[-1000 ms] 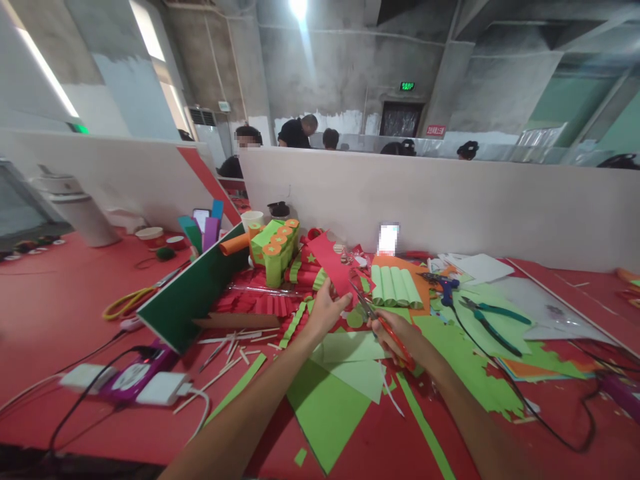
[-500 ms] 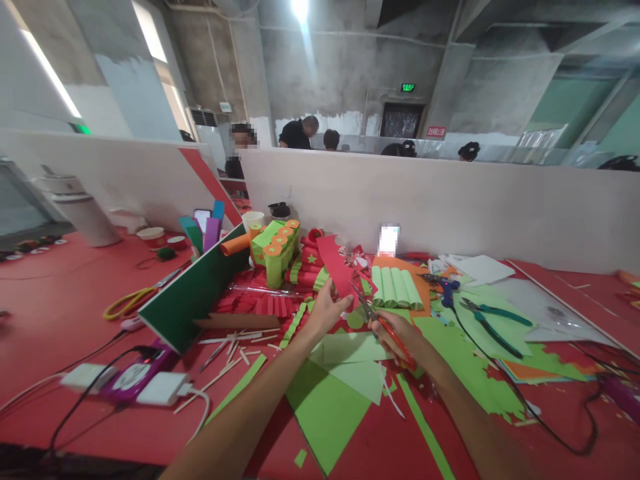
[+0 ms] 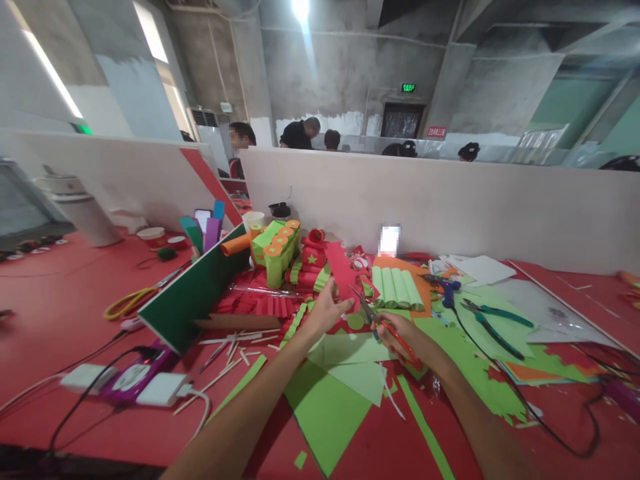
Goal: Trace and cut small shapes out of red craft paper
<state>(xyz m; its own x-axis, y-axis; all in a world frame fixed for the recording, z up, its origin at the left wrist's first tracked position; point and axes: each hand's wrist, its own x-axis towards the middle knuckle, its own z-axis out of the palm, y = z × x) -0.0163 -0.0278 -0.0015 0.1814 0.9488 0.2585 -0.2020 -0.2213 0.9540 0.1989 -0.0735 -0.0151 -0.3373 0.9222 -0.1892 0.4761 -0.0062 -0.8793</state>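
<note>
My left hand (image 3: pixel 327 310) is closed on a strip of red paper (image 3: pixel 341 267) that stands up from its fingers. In my right hand (image 3: pixel 407 337) is a pair of scissors (image 3: pixel 399 341) with orange-red handles. Their parted blades lie at the lower right edge of the red paper; whether they touch it I cannot tell. Under both hands are sheets of light green paper (image 3: pixel 350 350) and a brighter green sheet (image 3: pixel 330 413). Just behind the scissors, a row of pale green paper rolls (image 3: pixel 397 288) rests on orange paper (image 3: pixel 423 283).
Left of my hands stand green and orange paper rolls (image 3: pixel 275 253) beside a dark green board (image 3: pixel 195 293). Wooden sticks (image 3: pixel 235 353) and a purple power strip (image 3: pixel 137 377) lie nearer. To the right are a glue gun (image 3: pixel 447 288), pliers (image 3: pixel 495 327) and green scraps (image 3: pixel 460 360). A white partition (image 3: pixel 440 200) runs behind.
The red paper has shifted slightly right and down and stands more upright. The scissors' blades have opened wider, with my right hand moving a little right.
</note>
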